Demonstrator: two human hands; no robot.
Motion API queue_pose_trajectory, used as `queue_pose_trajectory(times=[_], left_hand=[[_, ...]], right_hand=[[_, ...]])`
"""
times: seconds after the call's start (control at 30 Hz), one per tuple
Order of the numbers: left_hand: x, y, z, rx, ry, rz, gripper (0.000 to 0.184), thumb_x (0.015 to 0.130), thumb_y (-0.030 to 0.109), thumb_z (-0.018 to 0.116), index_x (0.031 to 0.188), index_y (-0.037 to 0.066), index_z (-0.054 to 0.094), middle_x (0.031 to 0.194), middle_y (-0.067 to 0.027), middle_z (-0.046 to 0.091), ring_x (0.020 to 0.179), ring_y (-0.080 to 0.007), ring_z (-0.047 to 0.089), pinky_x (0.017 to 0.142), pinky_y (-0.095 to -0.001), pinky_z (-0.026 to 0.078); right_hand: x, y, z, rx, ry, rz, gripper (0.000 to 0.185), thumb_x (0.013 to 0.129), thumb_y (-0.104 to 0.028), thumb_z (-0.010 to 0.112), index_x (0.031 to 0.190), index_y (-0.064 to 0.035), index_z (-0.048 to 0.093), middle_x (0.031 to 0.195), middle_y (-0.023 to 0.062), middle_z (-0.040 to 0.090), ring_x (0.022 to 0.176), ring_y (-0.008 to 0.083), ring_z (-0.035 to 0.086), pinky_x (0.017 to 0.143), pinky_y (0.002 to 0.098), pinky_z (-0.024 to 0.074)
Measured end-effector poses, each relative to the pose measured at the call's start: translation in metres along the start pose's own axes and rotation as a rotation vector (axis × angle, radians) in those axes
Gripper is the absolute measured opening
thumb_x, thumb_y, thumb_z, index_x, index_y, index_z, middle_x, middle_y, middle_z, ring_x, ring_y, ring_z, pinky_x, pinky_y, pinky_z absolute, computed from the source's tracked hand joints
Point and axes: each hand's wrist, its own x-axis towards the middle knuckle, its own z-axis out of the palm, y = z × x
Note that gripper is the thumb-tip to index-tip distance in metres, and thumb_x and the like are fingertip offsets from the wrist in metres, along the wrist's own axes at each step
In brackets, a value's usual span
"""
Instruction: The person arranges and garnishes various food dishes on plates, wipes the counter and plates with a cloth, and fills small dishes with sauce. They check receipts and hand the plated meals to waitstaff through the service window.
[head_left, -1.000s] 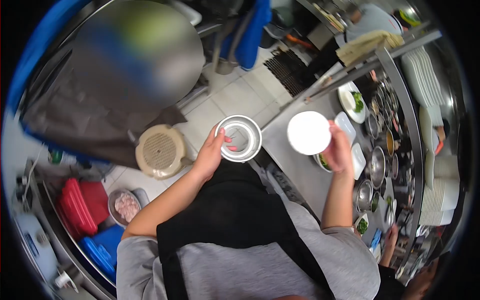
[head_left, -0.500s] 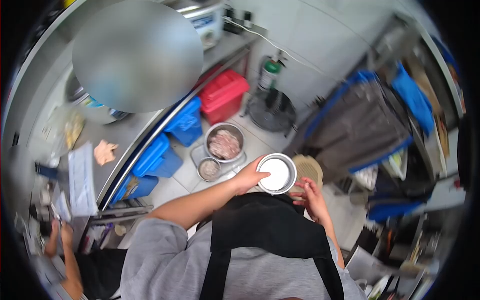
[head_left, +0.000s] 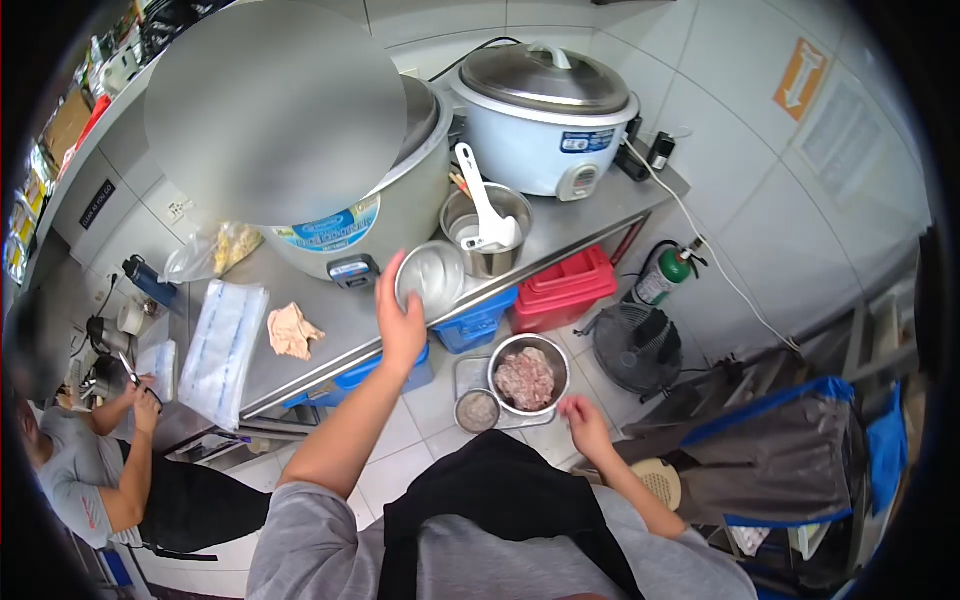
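My left hand (head_left: pixel 403 320) is stretched out over the counter's front edge, its fingers and thumb at the near left side of a small round metal bowl (head_left: pixel 432 278). The bowl's inside looks shiny and pale grey. Behind it stands a steel pot (head_left: pixel 489 262) with a white rice paddle (head_left: pixel 486 208) in it. My right hand (head_left: pixel 590 428) hangs lower down with nothing in it, fingers apart and slightly bent. Just beyond it, near the floor, is a larger metal bowl of raw meat (head_left: pixel 525 378). A smaller bowl with greyish contents (head_left: pixel 478 411) stands beside that.
On the steel counter (head_left: pixel 262 375) are a large rice cooker (head_left: pixel 420 180), a pale blue one (head_left: pixel 545 130), stacked plastic bags (head_left: pixel 225 350) and a beige crumpled piece (head_left: pixel 292 332). A red bin (head_left: pixel 565 290), fan (head_left: pixel 637 350) and extinguisher (head_left: pixel 665 273) stand beyond. A co-worker (head_left: pixel 130 470) holds scissors at left.
My left hand has carried the small metal bowl from in front of me to the counter edge; its white inside now looks grey. My right hand has come away from it. The view has turned left.
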Motion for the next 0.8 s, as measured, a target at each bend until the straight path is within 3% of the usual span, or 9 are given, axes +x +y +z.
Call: queue_pose_trajectory(times=[0.03, 0.07, 0.13, 0.23, 0.33, 0.4, 0.53, 0.67, 0.8], left_hand=[[0.029, 0.0, 0.006, 0.117, -0.028, 0.108, 0.058, 0.075, -0.011, 0.045, 0.129, 0.009, 0.047, 0.111, -0.0169, 0.051, 0.104, -0.0339, 0.051, 0.093, -0.0366, 0.04], [0.054, -0.006, 0.021, 0.151, -0.058, 0.123, 0.06, 0.074, -0.01, 0.047, 0.13, 0.012, 0.047, 0.108, -0.0164, 0.05, 0.1, -0.0344, 0.053, 0.09, -0.0381, 0.042], [0.088, -0.019, 0.056, 0.202, -0.099, 0.12, 0.062, 0.073, -0.009, 0.05, 0.13, 0.016, 0.048, 0.105, -0.0159, 0.05, 0.095, -0.0349, 0.054, 0.086, -0.0396, 0.044], [0.118, -0.037, 0.102, 0.454, -0.346, -0.026, 0.067, 0.072, -0.004, 0.057, 0.131, 0.025, 0.045, 0.105, -0.0166, 0.049, 0.088, -0.0364, 0.059, 0.077, -0.0438, 0.05], [0.137, -0.033, 0.117, 0.6, -0.494, -0.067, 0.067, 0.074, 0.003, 0.06, 0.134, 0.027, 0.042, 0.107, -0.0191, 0.048, 0.087, -0.0358, 0.062, 0.072, -0.0427, 0.053], [0.144, -0.042, 0.117, 0.567, -0.544, -0.095, 0.065, 0.075, 0.008, 0.061, 0.135, 0.024, 0.041, 0.105, -0.0203, 0.05, 0.085, -0.0349, 0.063, 0.069, -0.0415, 0.054], [0.137, -0.055, 0.137, 0.614, -0.638, -0.091, 0.048, 0.08, 0.019, 0.057, 0.127, 0.016, 0.047, 0.104, -0.0229, 0.053, 0.085, -0.0362, 0.064, 0.072, -0.0441, 0.053], [0.145, -0.091, 0.163, 0.47, -0.78, -0.093, 0.033, 0.086, 0.023, 0.05, 0.115, 0.007, 0.053, 0.109, -0.0249, 0.054, 0.089, -0.0371, 0.064, 0.077, -0.046, 0.051], [0.168, -0.092, 0.18, 0.503, -0.997, -0.209, 0.034, 0.083, 0.026, 0.054, 0.109, 0.004, 0.057, 0.105, -0.0201, 0.064, 0.094, -0.0324, 0.065, 0.08, -0.0432, 0.052]], right_hand=[[0.039, -0.05, 0.005, -0.111, 0.045, -0.069, 0.017, 0.089, -0.009, 0.056, 0.102, 0.0009, 0.054, 0.092, 0.0125, 0.061, 0.086, 0.0285, 0.06, 0.078, 0.036, 0.0471], [0.083, -0.069, 0.009, -0.252, 0.057, -0.316, 0.027, 0.084, -0.01, 0.06, 0.109, -0.0004, 0.054, 0.108, 0.0176, 0.056, 0.102, 0.0349, 0.054, 0.089, 0.04, 0.0427], [0.163, -0.126, 0.025, -0.34, 0.124, -0.621, 0.043, 0.08, -0.016, 0.065, 0.119, -0.0031, 0.05, 0.127, 0.0181, 0.048, 0.118, 0.0365, 0.044, 0.097, 0.0457, 0.0364], [0.266, -0.156, 0.049, -0.433, 0.09, -0.687, 0.048, 0.08, -0.025, 0.066, 0.121, -0.0033, 0.051, 0.131, 0.0168, 0.047, 0.119, 0.0355, 0.045, 0.097, 0.0468, 0.036], [0.32, -0.156, 0.058, -0.806, -0.281, -0.528, 0.061, 0.079, -0.052, 0.059, 0.125, -0.012, 0.053, 0.138, 0.0079, 0.044, 0.114, 0.0339, 0.05, 0.089, 0.0483, 0.0443], [0.325, -0.174, 0.062, -0.85, -0.38, -0.439, 0.061, 0.076, -0.053, 0.061, 0.121, -0.0121, 0.055, 0.134, 0.0072, 0.047, 0.112, 0.0336, 0.051, 0.087, 0.0484, 0.046], [0.325, -0.172, 0.07, -0.998, -0.289, -0.501, 0.05, 0.069, -0.048, 0.065, 0.101, -0.0105, 0.065, 0.107, 0.0052, 0.061, 0.094, 0.0295, 0.054, 0.078, 0.0441, 0.043], [0.321, -0.16, 0.075, -0.853, -0.045, -0.723, 0.038, 0.062, -0.043, 0.069, 0.082, -0.0103, 0.067, 0.087, 0.0043, 0.06, 0.084, 0.0281, 0.051, 0.073, 0.0425, 0.0395], [0.325, -0.159, 0.074, -0.807, -0.036, -0.687, 0.03, 0.064, -0.029, 0.074, 0.073, -0.0024, 0.062, 0.082, 0.0068, 0.058, 0.082, 0.0295, 0.05, 0.072, 0.0412, 0.0422]])
